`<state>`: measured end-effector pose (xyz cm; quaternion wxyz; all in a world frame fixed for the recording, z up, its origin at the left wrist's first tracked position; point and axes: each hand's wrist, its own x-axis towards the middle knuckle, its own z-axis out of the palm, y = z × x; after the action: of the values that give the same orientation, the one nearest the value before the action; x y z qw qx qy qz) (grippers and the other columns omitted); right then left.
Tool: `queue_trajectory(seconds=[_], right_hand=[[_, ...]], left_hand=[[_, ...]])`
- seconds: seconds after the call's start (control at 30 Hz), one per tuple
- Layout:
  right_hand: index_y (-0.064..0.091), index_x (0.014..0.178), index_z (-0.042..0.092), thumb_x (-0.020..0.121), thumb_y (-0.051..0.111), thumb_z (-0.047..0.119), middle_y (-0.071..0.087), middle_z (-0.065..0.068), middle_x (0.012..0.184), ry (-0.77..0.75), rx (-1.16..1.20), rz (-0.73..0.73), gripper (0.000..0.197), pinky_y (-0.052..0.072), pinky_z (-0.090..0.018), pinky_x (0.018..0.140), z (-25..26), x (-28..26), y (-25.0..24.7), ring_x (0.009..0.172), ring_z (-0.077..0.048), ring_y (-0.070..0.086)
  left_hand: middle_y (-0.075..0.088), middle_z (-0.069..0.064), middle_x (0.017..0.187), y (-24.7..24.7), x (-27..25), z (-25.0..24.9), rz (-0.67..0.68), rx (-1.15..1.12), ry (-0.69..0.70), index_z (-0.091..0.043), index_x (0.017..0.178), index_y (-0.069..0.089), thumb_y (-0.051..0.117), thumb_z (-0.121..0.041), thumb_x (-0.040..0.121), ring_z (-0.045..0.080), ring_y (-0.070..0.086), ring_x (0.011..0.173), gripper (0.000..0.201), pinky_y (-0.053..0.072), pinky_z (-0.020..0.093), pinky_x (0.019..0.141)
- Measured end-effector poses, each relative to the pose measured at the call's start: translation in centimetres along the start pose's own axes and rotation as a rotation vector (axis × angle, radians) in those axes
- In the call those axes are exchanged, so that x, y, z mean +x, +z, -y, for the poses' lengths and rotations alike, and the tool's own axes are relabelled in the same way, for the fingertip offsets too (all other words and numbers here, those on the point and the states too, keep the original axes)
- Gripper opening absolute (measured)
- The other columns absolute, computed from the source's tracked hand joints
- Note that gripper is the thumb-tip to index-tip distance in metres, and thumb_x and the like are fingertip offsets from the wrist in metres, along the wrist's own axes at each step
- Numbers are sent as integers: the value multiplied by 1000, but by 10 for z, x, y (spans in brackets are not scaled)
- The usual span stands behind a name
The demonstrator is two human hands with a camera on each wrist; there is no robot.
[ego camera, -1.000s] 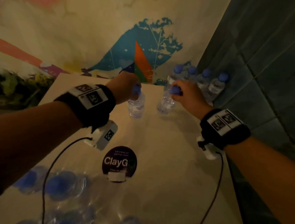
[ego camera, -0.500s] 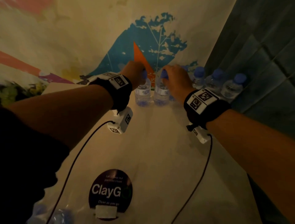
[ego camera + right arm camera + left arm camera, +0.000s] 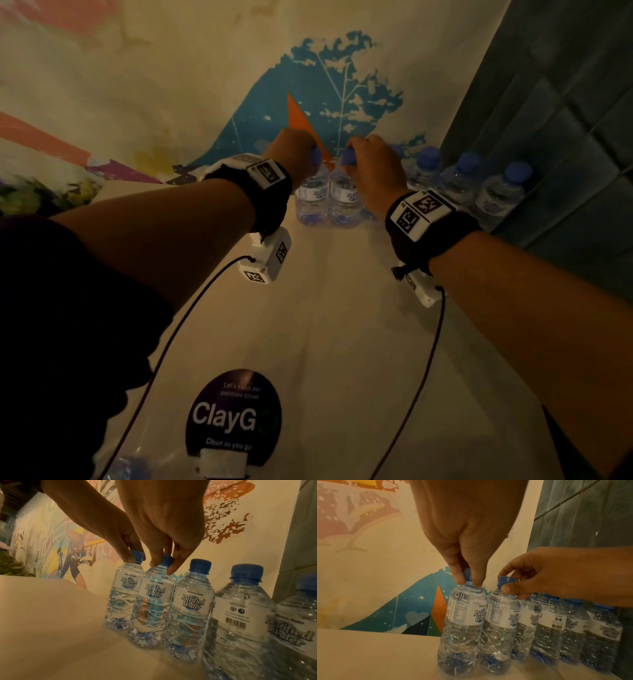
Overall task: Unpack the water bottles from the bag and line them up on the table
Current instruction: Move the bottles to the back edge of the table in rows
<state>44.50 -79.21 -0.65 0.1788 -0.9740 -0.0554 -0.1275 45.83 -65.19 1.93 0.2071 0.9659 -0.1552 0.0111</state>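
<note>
At the near edge lies the clear bag [image 3: 137,462], a bottle inside it, beside a round sticker [image 3: 234,416] on the table [image 3: 342,342]; farther on, both arms reach to the far edge; the left hand [image 3: 291,154] pinches the cap of the end bottle [image 3: 311,200], fingertips [image 3: 459,578] closed on it; the right hand [image 3: 371,164] pinches the cap of the next bottle [image 3: 344,202]; both stand upright, touching, at the left end of a row [image 3: 462,188] along the mural wall [image 3: 171,85].
</note>
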Motion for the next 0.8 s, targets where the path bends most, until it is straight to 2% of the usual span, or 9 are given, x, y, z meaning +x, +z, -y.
queue_trajectory(seconds=[0.1, 0.2, 0.27, 0.37, 0.47, 0.53, 0.63, 0.73, 0.8], right_hand=[[58, 100, 3, 86, 52, 3, 57, -22, 110, 12, 26, -23, 15, 46, -39, 78, 1, 2, 2, 98, -39, 58], [57, 101, 2, 86, 52, 2, 57, -22, 110, 20, 17, -37, 16, 45, -40, 77, 1, 4, 4, 98, -39, 58], [56, 105, 2, 87, 51, 4, 57, -22, 112, 25, 21, -45, 19, 45, -40, 80, 2, 3, 4, 101, -39, 57], [47, 123, 8, 87, 56, 16, 53, -23, 120, 52, 40, -9, 38, 44, -42, 84, 1, -7, 0, 107, -40, 54], [33, 137, 18, 85, 60, 35, 44, -24, 127, 63, 72, -11, 61, 44, -47, 89, 5, -32, -10, 111, -42, 49], [31, 138, 20, 84, 60, 38, 41, -24, 130, 54, 100, 4, 63, 43, -47, 91, 11, -60, -19, 113, -41, 48], [31, 139, 23, 84, 61, 38, 37, -22, 138, 21, 201, 40, 64, 44, -50, 97, 23, -119, -35, 121, -38, 45], [35, 135, 27, 82, 63, 38, 44, -17, 131, 86, 267, 68, 61, 46, -33, 80, 41, -186, -57, 94, -24, 56], [38, 133, 28, 81, 63, 40, 48, -12, 123, 147, 284, 91, 59, 43, -28, 74, 54, -229, -73, 84, -17, 53]], left_hand=[[55, 33, 83, 0, 3, 2, 6, 26, 5, 4, 71, 54, 42, -2, 84, 48, 55, 90, 19, 27, 35, 67], [43, 29, 76, -2, 1, 0, 10, 43, 3, 5, 70, 49, 38, -1, 86, 51, 54, 93, 20, 26, 38, 66], [52, 37, 87, -3, 0, 0, 6, 31, 2, 9, 79, 54, 39, -2, 88, 49, 54, 96, 20, 34, 44, 70], [62, 29, 107, -6, -8, 3, 16, 11, -31, 6, 102, 58, 52, -10, 87, 41, 58, 101, 23, 39, 36, 75], [63, 26, 110, -19, -39, 1, 27, 18, 5, 4, 105, 58, 60, -18, 84, 39, 57, 105, 30, 41, 38, 82], [63, 26, 108, -34, -74, -2, 20, 5, 56, 3, 103, 59, 60, -19, 83, 39, 58, 102, 30, 38, 36, 80], [64, 20, 114, -59, -134, -6, 26, -20, 102, -3, 113, 58, 63, -22, 83, 33, 59, 102, 36, 42, 32, 80], [64, 13, 113, -91, -194, -7, 14, -65, 108, -10, 119, 58, 62, -26, 84, 24, 61, 95, 38, 48, 31, 79], [66, 8, 113, -115, -229, -8, -4, -76, 101, -17, 118, 58, 62, -29, 84, 19, 63, 90, 37, 54, 32, 81]])
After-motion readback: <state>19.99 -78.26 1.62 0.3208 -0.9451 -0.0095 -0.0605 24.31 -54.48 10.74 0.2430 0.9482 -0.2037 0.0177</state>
